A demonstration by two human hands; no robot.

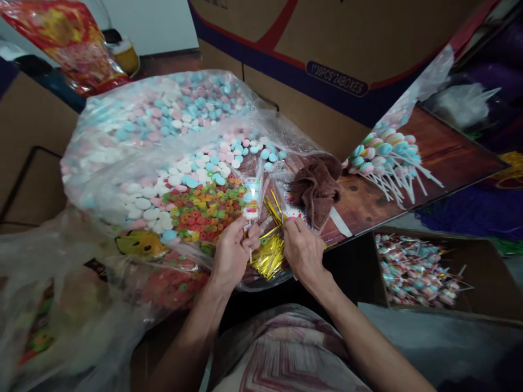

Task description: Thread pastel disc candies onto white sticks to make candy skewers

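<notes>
My left hand (235,250) is closed around the white stick of a candy skewer (250,198), which stands upright with pastel candies stacked in a clear printed wrapper. To its right, my right hand (302,247) is closed, fingertips pinched at the ends of some gold twist ties (274,207). A heap of gold twist ties (269,258) lies between and below the hands. Just beyond the right fingers are clear printed wrappers (294,212), partly hidden by the hand, and a crumpled brown cloth (316,188). Loose ring-shaped candies (204,209) lie left of the skewer.
A large clear bag (163,114) spills pink, white and blue candies. Unwrapped candy skewers (388,152) are piled at the table's right. Below, a carton (486,272) holds many wrapped ones. Behind stands a big cardboard box (286,49); a red packet (69,43) is at upper left.
</notes>
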